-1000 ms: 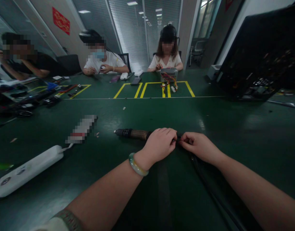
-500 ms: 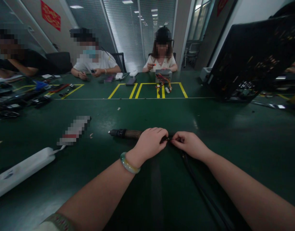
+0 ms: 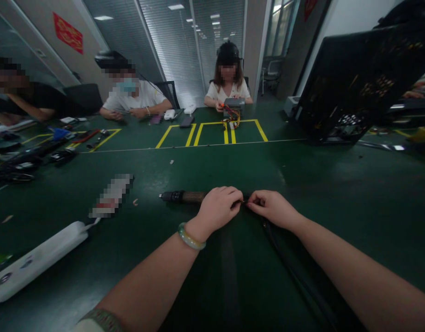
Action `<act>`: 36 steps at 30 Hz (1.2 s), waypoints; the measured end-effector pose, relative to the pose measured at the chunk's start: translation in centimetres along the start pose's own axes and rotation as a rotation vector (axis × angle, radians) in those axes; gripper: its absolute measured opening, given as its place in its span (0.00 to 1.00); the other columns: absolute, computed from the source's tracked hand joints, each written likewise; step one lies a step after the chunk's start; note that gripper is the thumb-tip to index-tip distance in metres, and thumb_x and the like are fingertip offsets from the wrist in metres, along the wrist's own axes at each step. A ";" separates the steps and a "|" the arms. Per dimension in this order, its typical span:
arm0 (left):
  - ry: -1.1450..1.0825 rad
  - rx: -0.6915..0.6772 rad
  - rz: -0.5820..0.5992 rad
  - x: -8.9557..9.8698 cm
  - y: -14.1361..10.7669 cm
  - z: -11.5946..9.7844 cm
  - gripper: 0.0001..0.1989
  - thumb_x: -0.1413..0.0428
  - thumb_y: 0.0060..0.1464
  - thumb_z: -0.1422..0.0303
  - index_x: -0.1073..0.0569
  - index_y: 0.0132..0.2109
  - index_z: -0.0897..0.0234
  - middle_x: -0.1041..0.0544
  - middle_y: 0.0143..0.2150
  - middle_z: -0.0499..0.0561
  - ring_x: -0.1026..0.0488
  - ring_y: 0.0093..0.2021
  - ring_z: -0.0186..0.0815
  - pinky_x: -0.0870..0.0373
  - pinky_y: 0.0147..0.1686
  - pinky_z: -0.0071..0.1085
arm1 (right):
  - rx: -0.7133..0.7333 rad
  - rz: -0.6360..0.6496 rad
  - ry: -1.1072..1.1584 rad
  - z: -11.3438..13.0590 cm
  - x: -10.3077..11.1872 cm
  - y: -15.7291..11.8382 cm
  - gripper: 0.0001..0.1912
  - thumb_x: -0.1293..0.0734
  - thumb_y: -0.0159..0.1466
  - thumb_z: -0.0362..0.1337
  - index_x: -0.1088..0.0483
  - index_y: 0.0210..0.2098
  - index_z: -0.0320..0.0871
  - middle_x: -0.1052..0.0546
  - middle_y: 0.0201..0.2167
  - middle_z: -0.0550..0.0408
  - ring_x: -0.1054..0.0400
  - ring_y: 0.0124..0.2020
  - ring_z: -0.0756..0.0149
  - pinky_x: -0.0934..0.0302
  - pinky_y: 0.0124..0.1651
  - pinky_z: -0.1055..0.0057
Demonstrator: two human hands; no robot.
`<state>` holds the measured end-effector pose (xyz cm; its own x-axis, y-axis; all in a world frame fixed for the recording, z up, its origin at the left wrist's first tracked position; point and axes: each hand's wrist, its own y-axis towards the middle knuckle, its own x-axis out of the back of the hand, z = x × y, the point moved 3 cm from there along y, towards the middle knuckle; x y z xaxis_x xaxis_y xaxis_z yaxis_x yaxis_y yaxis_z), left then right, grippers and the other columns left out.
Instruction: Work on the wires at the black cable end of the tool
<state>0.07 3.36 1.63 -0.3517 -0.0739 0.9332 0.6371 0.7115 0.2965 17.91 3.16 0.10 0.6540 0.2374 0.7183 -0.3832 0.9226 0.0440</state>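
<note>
A dark rod-shaped tool (image 3: 193, 197) lies across the green table, with a brown middle section, a black collar and a small shiny tip pointing left. My left hand (image 3: 221, 207) is closed over its right part, fingers curled down. My right hand (image 3: 272, 207) faces it, thumb and forefinger pinched at a tiny dark piece near the tool's right end. That piece is too small to name. A black cable (image 3: 291, 267) runs from under my right hand toward the front edge. My fingers hide the tool's right end.
On the left are a white power strip (image 3: 42, 258) and a blurred-out flat item (image 3: 111, 196). A large black computer case (image 3: 357, 87) stands at right. Cables and tools (image 3: 28, 154) lie far left. Across the table, people sit; one handles a grey box (image 3: 235, 105) with coloured wires.
The view has shifted slightly. Both my hands keep almost the same place at the tool. Across the table, one person's hand has come down to the wired box.
</note>
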 end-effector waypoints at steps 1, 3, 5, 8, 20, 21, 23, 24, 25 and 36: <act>0.004 0.001 0.000 0.0 0.0 0.0 0.05 0.46 0.57 0.71 0.29 0.42 0.61 0.26 0.43 0.49 0.29 0.43 0.37 0.33 0.44 0.37 | 0.000 0.000 0.000 0.0 0.0 0.0 0.07 0.34 0.62 0.41 0.27 0.33 0.45 0.25 0.28 0.59 0.33 0.28 0.69 0.45 0.30 0.73; 0.004 0.003 -0.001 0.1 0.1 -0.1 0.05 0.46 0.56 0.72 0.29 0.42 0.61 0.26 0.42 0.49 0.29 0.43 0.37 0.33 0.43 0.37 | -0.002 0.006 -0.005 0.1 0.1 0.0 0.07 0.35 0.62 0.41 0.27 0.33 0.44 0.25 0.28 0.59 0.33 0.28 0.69 0.45 0.30 0.73; 0.003 0.005 -0.004 0.2 0.1 -0.1 0.05 0.46 0.56 0.72 0.29 0.41 0.61 0.26 0.42 0.49 0.29 0.43 0.37 0.33 0.43 0.36 | -0.011 0.009 -0.013 0.2 0.2 0.0 0.07 0.35 0.62 0.41 0.27 0.33 0.44 0.25 0.28 0.58 0.33 0.28 0.68 0.45 0.30 0.73; 0.003 0.008 -0.002 0.2 0.2 -0.2 0.05 0.46 0.57 0.71 0.29 0.41 0.61 0.26 0.42 0.49 0.29 0.43 0.37 0.33 0.43 0.36 | -0.029 0.012 -0.017 0.3 0.2 0.0 0.08 0.35 0.62 0.41 0.27 0.34 0.44 0.25 0.29 0.57 0.33 0.29 0.68 0.45 0.30 0.72; -0.009 0.021 0.005 0.1 0.2 0.0 0.05 0.44 0.58 0.67 0.29 0.41 0.61 0.27 0.41 0.48 0.29 0.42 0.37 0.33 0.43 0.36 | -0.031 0.014 0.003 0.3 0.3 -0.1 0.07 0.35 0.62 0.40 0.27 0.34 0.45 0.24 0.30 0.58 0.32 0.29 0.68 0.44 0.31 0.72; -0.011 0.023 0.003 0.1 0.3 0.0 0.04 0.44 0.58 0.68 0.29 0.41 0.61 0.26 0.41 0.48 0.29 0.42 0.37 0.33 0.43 0.36 | -0.031 0.014 0.000 0.3 0.3 -0.1 0.07 0.35 0.62 0.40 0.27 0.33 0.45 0.24 0.30 0.58 0.32 0.29 0.68 0.45 0.30 0.72; -0.017 0.025 0.001 0.1 0.3 0.0 0.04 0.44 0.58 0.68 0.29 0.41 0.61 0.26 0.41 0.48 0.29 0.42 0.37 0.34 0.43 0.36 | -0.031 0.016 -0.004 0.4 0.3 0.0 0.06 0.35 0.62 0.40 0.27 0.33 0.45 0.25 0.30 0.58 0.32 0.29 0.68 0.45 0.30 0.72; -0.021 0.025 0.003 0.1 0.3 0.0 0.04 0.44 0.58 0.68 0.29 0.41 0.61 0.26 0.41 0.48 0.29 0.42 0.37 0.34 0.43 0.36 | -0.030 0.018 -0.004 0.4 0.3 0.0 0.06 0.35 0.62 0.40 0.27 0.33 0.45 0.24 0.30 0.58 0.32 0.29 0.68 0.45 0.30 0.73; -0.024 0.024 0.003 0.1 0.3 0.0 0.04 0.44 0.58 0.68 0.29 0.41 0.61 0.26 0.41 0.48 0.29 0.42 0.37 0.34 0.43 0.36 | -0.028 0.020 -0.003 0.4 0.3 0.1 0.06 0.35 0.62 0.40 0.27 0.33 0.45 0.24 0.30 0.58 0.32 0.29 0.68 0.45 0.30 0.73; -0.026 0.023 0.001 0.2 0.2 0.0 0.04 0.45 0.58 0.68 0.29 0.40 0.61 0.26 0.41 0.49 0.29 0.42 0.37 0.33 0.44 0.37 | -0.045 0.028 0.001 0.4 0.1 0.2 0.07 0.35 0.63 0.40 0.27 0.33 0.46 0.25 0.29 0.59 0.33 0.29 0.68 0.45 0.31 0.72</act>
<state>0.08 3.51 1.90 -0.3691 -0.0557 0.9277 0.6215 0.7273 0.2910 17.66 3.22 0.50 0.6441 0.2635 0.7181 -0.3713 0.9285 -0.0076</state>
